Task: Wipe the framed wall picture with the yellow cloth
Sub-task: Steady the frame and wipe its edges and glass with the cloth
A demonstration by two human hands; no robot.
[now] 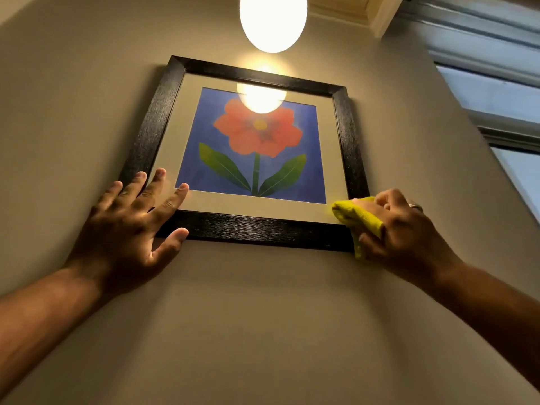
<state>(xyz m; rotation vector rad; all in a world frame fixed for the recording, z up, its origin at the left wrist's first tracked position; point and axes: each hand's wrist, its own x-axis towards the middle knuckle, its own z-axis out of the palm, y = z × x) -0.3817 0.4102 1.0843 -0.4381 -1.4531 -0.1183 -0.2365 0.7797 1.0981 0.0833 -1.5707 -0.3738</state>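
From my head camera I am looking up at the framed wall picture (248,153), a red flower on blue behind glass inside a pale mount and a dark wood frame, hanging on the wall (263,317) under a glowing lamp (273,19) whose glare reflects near the top of the glass. My left hand (131,223) is spread wide open and holds nothing; its fingers lie over the frame's lower left corner, fingertips (183,187) reaching onto the mount, and the thumb sits just under the bottom rail, so I judge it is steadying the picture against the wall. My right hand (400,226) is closed around the yellow cloth (359,217), bunched into a pad between thumb and fingers, with a ring on one finger. The cloth touches the frame's lower right corner, overlapping the end of the bottom rail and the edge of the mount, with a tail hanging below the frame. I judge the wiping is in hand at that corner, though I cannot tell how much of the glass or frame is already done. The next move calls for light, even pressure as the cloth travels along the rail or up over the glass, with my left hand bracing so the frame does not swing or tilt on its hanger. A window (496,92) lies off to the right.
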